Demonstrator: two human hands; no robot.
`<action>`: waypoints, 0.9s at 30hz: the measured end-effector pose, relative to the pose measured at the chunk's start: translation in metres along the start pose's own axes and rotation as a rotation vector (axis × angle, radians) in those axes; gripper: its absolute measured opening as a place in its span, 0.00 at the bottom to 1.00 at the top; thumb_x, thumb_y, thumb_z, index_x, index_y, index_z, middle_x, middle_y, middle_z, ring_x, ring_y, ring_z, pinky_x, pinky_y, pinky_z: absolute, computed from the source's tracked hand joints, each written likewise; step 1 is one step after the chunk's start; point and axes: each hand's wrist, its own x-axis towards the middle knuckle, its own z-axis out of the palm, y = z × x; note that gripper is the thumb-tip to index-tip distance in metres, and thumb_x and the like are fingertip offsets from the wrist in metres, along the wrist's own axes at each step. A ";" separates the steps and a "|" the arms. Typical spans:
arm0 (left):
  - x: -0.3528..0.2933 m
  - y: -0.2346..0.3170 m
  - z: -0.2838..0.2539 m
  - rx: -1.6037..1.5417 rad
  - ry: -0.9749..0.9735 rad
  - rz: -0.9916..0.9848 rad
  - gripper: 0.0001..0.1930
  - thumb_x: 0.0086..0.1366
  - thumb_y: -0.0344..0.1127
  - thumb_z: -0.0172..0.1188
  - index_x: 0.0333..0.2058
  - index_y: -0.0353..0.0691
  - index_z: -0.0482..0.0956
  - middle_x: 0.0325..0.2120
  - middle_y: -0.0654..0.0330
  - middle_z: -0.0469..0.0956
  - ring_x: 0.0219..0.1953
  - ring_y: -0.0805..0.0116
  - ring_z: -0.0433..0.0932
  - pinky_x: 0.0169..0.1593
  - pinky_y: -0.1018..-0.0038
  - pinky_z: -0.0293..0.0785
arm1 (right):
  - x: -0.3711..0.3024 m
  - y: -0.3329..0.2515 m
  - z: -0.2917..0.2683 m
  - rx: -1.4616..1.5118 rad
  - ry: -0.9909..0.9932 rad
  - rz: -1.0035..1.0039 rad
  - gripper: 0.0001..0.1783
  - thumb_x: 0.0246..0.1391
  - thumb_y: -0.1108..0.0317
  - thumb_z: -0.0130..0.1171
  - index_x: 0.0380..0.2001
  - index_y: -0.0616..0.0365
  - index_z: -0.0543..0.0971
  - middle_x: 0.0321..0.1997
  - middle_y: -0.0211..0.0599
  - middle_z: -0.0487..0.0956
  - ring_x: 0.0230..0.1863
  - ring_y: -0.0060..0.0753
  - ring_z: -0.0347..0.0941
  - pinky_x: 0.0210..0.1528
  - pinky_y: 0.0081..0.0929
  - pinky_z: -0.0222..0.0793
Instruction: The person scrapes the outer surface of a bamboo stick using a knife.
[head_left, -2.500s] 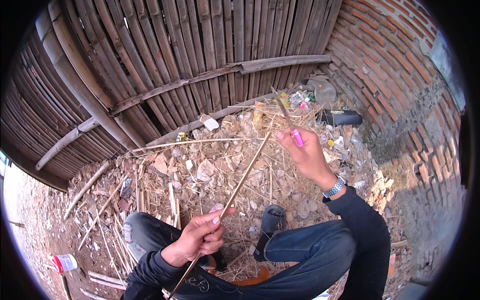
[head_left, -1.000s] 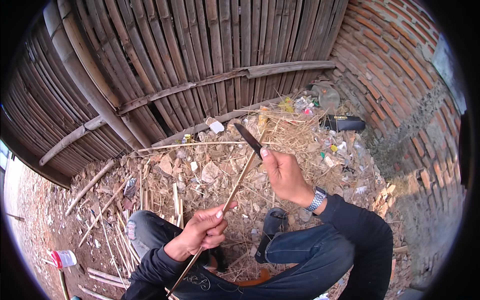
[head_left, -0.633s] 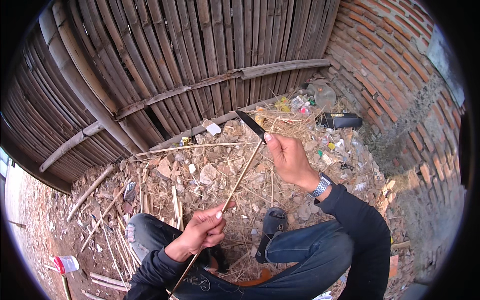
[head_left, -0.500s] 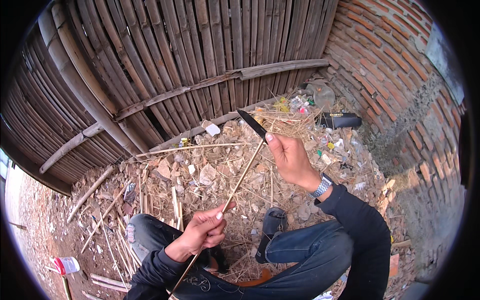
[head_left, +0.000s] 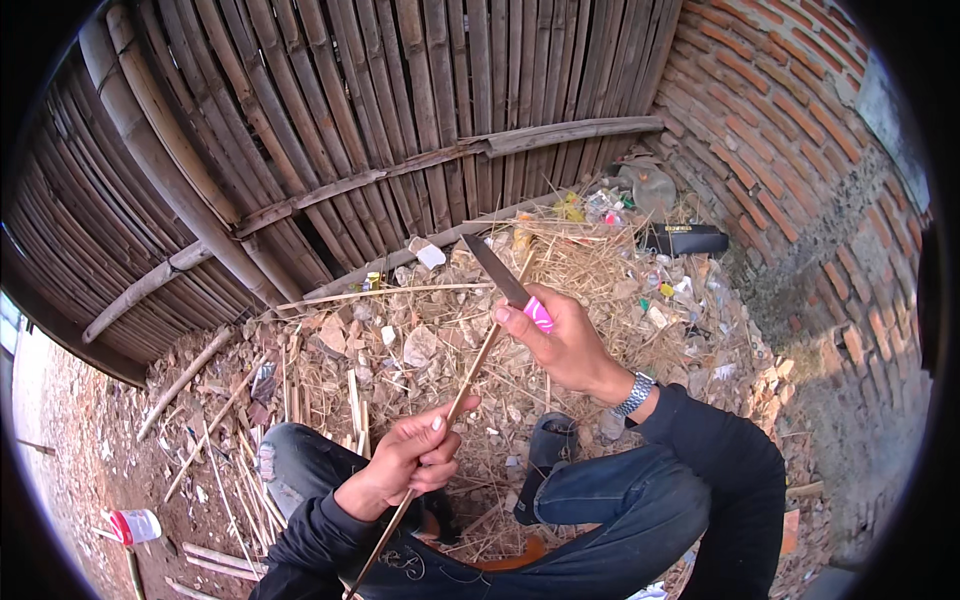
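A thin bamboo strip [head_left: 475, 372] slants from my lap up toward the centre. My left hand [head_left: 412, 455] is closed round its lower half. In my right hand [head_left: 570, 345] is a knife [head_left: 492, 268] with a dark blade and a pink patterned handle, its tip toward the upper left. The right thumb presses by the strip where the blade's base meets it, and the strip's far end shows past the knife. Part of the handle is hidden in the right palm.
A bamboo slat wall [head_left: 400, 100] stands ahead, a brick wall [head_left: 770, 150] at the right. Rubble, straw and litter cover the ground. Split bamboo pieces [head_left: 240, 500] lie at the left, near a red-and-white plastic tub [head_left: 136, 526]. A black box [head_left: 684, 239] sits near the corner.
My right hand has moved down and toward me along the strip, and the knife has turned so its blade face and pink handle show. The left hand keeps its hold.
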 end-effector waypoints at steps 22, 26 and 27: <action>0.000 -0.024 -0.010 0.923 0.389 0.300 0.21 0.75 0.29 0.58 0.64 0.30 0.74 0.22 0.76 0.68 0.25 0.89 0.62 0.28 0.85 0.60 | -0.009 -0.003 -0.028 -0.335 -0.024 -0.059 0.27 0.75 0.56 0.48 0.24 0.65 0.76 0.11 0.45 0.66 0.11 0.41 0.63 0.18 0.39 0.56; -0.005 -0.019 -0.011 0.859 0.401 0.294 0.21 0.75 0.30 0.58 0.64 0.28 0.73 0.21 0.76 0.69 0.24 0.89 0.62 0.28 0.85 0.60 | -0.014 0.001 -0.013 -0.222 -0.072 -0.124 0.29 0.75 0.55 0.48 0.22 0.63 0.76 0.10 0.44 0.66 0.10 0.38 0.63 0.17 0.37 0.55; -0.005 -0.018 -0.011 0.846 0.363 0.287 0.21 0.76 0.29 0.57 0.64 0.29 0.73 0.21 0.76 0.69 0.23 0.88 0.62 0.27 0.84 0.60 | -0.011 0.004 -0.017 -0.222 -0.075 -0.121 0.29 0.75 0.55 0.48 0.22 0.63 0.76 0.10 0.44 0.66 0.10 0.38 0.63 0.17 0.37 0.55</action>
